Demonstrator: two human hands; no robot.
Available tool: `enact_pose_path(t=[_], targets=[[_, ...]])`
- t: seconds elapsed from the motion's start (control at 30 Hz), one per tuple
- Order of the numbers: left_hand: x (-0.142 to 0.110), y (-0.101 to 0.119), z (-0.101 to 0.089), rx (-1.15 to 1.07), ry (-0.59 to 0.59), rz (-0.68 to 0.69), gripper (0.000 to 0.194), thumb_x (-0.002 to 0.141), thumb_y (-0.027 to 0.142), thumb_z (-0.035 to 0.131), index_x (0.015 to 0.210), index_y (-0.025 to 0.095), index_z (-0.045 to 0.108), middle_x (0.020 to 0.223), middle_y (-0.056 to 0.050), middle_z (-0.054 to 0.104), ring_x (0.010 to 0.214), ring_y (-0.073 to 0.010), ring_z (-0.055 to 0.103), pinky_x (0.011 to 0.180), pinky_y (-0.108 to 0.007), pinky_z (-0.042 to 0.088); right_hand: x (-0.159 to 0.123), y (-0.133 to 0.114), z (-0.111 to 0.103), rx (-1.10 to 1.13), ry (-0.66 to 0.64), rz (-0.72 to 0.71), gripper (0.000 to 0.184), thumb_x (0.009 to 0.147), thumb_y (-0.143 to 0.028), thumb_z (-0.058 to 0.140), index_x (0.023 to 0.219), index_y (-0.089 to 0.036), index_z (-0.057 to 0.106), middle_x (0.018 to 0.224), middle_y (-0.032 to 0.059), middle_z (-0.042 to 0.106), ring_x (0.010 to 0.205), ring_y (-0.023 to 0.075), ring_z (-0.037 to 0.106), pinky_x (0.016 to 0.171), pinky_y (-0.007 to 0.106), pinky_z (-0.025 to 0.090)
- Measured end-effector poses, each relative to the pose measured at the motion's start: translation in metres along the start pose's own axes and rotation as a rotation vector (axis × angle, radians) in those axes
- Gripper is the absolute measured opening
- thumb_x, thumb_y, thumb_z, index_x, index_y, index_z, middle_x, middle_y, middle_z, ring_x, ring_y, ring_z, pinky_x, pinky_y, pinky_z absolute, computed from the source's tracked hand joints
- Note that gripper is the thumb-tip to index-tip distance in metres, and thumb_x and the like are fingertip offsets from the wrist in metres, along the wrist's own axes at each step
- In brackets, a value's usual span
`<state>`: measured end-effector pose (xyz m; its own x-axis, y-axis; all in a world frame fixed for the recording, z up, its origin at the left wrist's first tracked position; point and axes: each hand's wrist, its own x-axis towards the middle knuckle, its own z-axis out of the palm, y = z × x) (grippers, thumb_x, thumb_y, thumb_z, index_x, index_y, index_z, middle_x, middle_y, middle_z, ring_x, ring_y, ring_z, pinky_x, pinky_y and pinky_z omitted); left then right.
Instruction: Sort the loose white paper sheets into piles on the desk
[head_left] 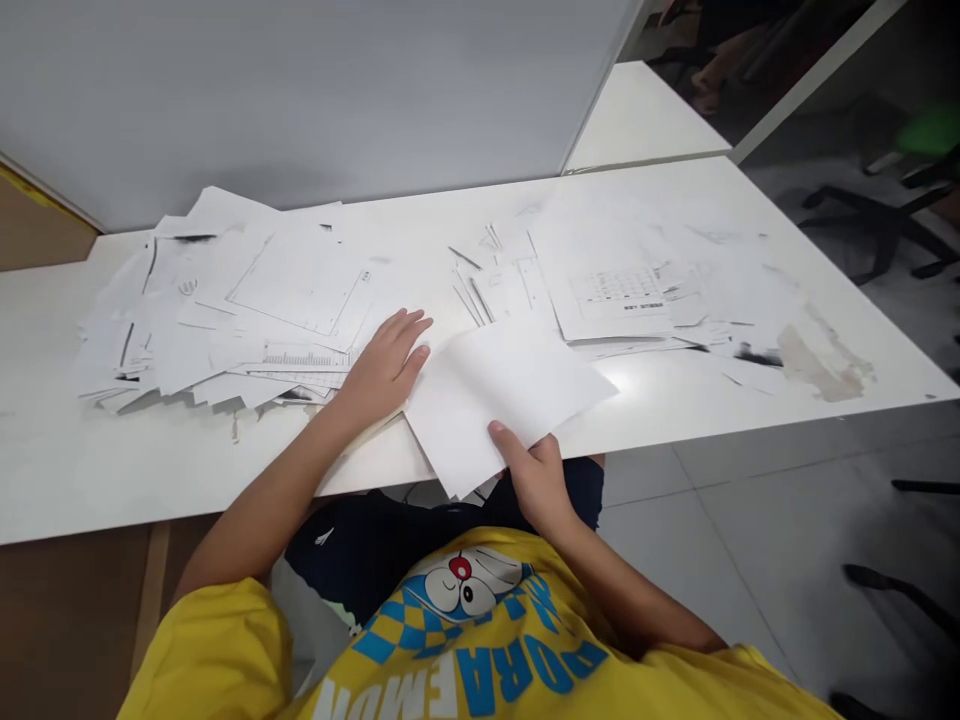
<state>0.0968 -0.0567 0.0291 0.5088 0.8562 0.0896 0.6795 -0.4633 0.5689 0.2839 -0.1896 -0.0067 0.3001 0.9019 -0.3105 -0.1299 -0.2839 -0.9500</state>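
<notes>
White paper sheets (pixel 487 390) lie tilted over the table's front edge, pinched between the thumb and fingers of my right hand (pixel 532 475). My left hand (pixel 390 362) rests beside their left edge with its fingers stretched out; whether it touches them I cannot tell. Just left of that hand spreads a large, messy pile of printed papers (pixel 292 270), several of them with dark smudges. Another heap of papers (pixel 607 275) lies on the right, its top sheet printed with a grid.
The white table (pixel 45 440) runs below a grey partition (pixel 300 90). Torn brown residue (pixel 825 360) marks its right end. Beyond the right edge, black chair legs (pixel 877 225) stand on the tiled floor (pixel 720 520). Part of another person's leg (pixel 716 75) shows at the upper right.
</notes>
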Motion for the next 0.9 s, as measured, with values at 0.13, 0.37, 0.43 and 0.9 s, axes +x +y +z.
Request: enact_pose_path(t=[0.13, 0.37, 0.43, 0.9], targets=[[0.002, -0.001, 0.002, 0.028, -0.087, -0.001, 0.052, 0.108, 0.044, 0.027, 0.149, 0.023, 0.050, 0.163, -0.004, 0.045, 0.159, -0.0253, 0.025, 0.130, -0.050, 0.023, -0.012, -0.001, 0.004, -0.135, -0.013, -0.019, 0.041, 0.078, -0.059, 0.070, 0.066, -0.021, 0.064, 0.054, 0.0027, 0.060, 0.053, 0.0216, 0.060, 0.048, 0.034, 0.052], [0.003, 0.000, 0.009, 0.124, -0.190, 0.012, 0.054, 0.108, 0.043, 0.026, 0.152, 0.019, 0.047, 0.166, -0.007, 0.041, 0.161, -0.0257, 0.018, 0.131, -0.045, 0.019, -0.012, 0.006, 0.010, -0.194, -0.039, -0.170, 0.043, 0.087, -0.058, 0.064, 0.097, -0.018, 0.078, 0.090, 0.0137, 0.078, 0.105, 0.0332, 0.072, 0.103, 0.050, 0.055], [0.003, 0.000, 0.012, 0.173, -0.206, 0.025, 0.054, 0.109, 0.041, 0.024, 0.154, 0.019, 0.044, 0.167, -0.007, 0.038, 0.162, -0.0255, 0.015, 0.131, -0.044, 0.017, -0.012, 0.009, 0.009, -0.197, -0.037, -0.171, 0.046, 0.088, -0.058, 0.064, 0.104, -0.017, 0.078, 0.097, 0.0148, 0.079, 0.109, 0.0329, 0.072, 0.105, 0.051, 0.054], [0.001, 0.007, 0.021, 0.205, -0.259, -0.012, 0.059, 0.108, 0.035, 0.026, 0.164, 0.015, 0.026, 0.171, -0.010, 0.030, 0.163, -0.0262, 0.008, 0.131, -0.045, 0.016, -0.008, 0.007, -0.001, -0.337, -0.029, -0.105, 0.044, 0.076, -0.063, 0.071, 0.061, -0.023, 0.060, 0.055, 0.0053, 0.062, 0.062, 0.0270, 0.064, 0.061, 0.041, 0.056]])
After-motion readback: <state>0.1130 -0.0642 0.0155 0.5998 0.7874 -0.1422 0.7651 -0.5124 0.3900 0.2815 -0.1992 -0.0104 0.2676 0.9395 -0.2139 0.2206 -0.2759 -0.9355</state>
